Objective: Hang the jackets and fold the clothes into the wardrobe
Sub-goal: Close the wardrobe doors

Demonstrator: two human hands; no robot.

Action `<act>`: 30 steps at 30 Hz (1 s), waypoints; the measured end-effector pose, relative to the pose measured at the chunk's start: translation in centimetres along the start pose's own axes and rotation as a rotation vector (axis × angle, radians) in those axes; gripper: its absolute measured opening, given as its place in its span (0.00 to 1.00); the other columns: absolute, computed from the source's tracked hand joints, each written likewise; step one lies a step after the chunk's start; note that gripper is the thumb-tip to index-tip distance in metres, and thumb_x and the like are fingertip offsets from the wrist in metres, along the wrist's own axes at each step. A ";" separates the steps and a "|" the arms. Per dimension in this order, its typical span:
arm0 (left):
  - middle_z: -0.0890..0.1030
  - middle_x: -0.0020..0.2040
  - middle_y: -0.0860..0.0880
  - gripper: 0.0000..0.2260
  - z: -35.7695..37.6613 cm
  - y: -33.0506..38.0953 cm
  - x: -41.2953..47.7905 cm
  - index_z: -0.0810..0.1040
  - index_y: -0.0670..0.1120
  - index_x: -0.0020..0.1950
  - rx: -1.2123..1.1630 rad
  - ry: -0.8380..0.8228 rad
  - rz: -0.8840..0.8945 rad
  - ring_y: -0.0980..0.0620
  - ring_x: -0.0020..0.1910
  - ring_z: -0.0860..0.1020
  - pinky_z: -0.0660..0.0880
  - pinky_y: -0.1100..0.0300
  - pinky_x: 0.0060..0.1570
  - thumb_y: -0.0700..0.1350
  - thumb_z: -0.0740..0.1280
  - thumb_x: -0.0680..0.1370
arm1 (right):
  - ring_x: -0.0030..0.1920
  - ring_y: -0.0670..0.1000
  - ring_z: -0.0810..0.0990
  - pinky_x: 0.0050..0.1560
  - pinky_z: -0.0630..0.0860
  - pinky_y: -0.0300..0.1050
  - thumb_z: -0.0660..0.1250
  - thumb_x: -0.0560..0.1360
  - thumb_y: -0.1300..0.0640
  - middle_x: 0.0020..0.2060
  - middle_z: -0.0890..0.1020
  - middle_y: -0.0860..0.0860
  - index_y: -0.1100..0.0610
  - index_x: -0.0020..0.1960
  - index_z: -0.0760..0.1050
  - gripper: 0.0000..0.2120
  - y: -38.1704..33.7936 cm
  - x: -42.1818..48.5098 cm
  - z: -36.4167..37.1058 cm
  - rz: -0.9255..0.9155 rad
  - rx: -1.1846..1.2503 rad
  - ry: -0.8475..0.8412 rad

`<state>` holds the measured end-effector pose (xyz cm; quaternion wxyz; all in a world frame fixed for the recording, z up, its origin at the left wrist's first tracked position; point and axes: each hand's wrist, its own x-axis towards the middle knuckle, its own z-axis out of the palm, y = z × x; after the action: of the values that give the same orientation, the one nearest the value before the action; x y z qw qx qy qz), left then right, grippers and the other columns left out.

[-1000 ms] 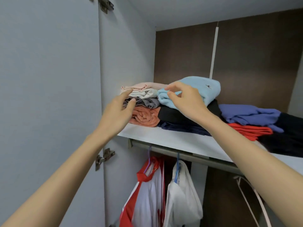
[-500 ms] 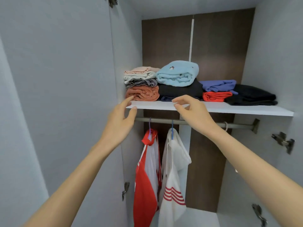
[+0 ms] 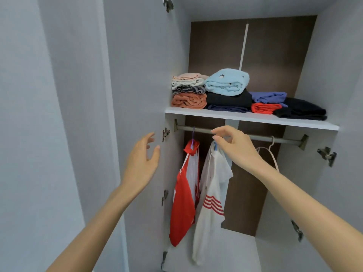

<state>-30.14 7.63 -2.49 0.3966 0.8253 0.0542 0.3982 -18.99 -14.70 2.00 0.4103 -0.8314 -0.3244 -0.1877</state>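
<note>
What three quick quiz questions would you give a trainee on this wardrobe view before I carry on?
1. True or false: the light blue towel lies on top of a black garment on the shelf.
2. How many hangers on the rail carry nothing? A) none B) one C) three
3. Fill in: the left hand and the right hand hold ___.
Key: 1 true. 2 B, the pale hanger at the right. 3 nothing; both are in the air with loose fingers.
</note>
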 end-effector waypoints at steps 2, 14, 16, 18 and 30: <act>0.72 0.66 0.52 0.21 -1.3 -0.6 -1.8 0.63 0.50 0.74 0.042 0.040 -0.026 0.54 0.62 0.72 0.69 0.55 0.63 0.47 0.60 0.81 | 0.43 0.31 0.75 0.37 0.69 0.22 0.63 0.79 0.55 0.46 0.77 0.35 0.45 0.57 0.75 0.08 -1.3 -0.9 1.0 -0.019 0.034 -0.024; 0.57 0.77 0.44 0.30 -6.2 -4.9 -6.2 0.49 0.43 0.78 0.150 -0.054 -0.250 0.48 0.75 0.57 0.56 0.56 0.71 0.46 0.61 0.81 | 0.52 0.48 0.78 0.60 0.73 0.47 0.63 0.78 0.55 0.60 0.77 0.49 0.52 0.65 0.73 0.15 -10.4 -1.8 8.0 -0.103 0.060 -0.152; 0.56 0.77 0.44 0.31 -6.3 -5.8 -5.3 0.49 0.41 0.78 0.131 -0.095 -0.297 0.49 0.76 0.55 0.54 0.58 0.71 0.46 0.61 0.80 | 0.54 0.50 0.77 0.63 0.71 0.49 0.64 0.78 0.55 0.64 0.75 0.50 0.54 0.68 0.70 0.18 -11.8 -0.9 9.8 -0.119 0.041 -0.159; 0.56 0.77 0.43 0.31 -6.2 -6.7 -4.3 0.49 0.40 0.78 0.109 -0.115 -0.331 0.48 0.76 0.55 0.54 0.59 0.71 0.44 0.62 0.80 | 0.59 0.52 0.76 0.65 0.70 0.48 0.63 0.78 0.55 0.67 0.72 0.52 0.55 0.71 0.67 0.21 -12.9 -0.1 11.8 -0.136 0.028 -0.166; 0.78 0.59 0.54 0.21 -5.1 -12.2 -1.3 0.68 0.48 0.68 -0.092 -0.106 -0.320 0.57 0.55 0.77 0.70 0.73 0.45 0.39 0.65 0.76 | 0.75 0.56 0.61 0.70 0.61 0.48 0.62 0.79 0.50 0.77 0.57 0.56 0.61 0.78 0.46 0.37 -15.8 5.4 20.8 -0.041 -0.050 -0.119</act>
<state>-31.85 18.48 -9.90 0.4945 0.8071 0.1456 0.2879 -25.11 11.28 1.69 0.3653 -0.8443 -0.3603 -0.1545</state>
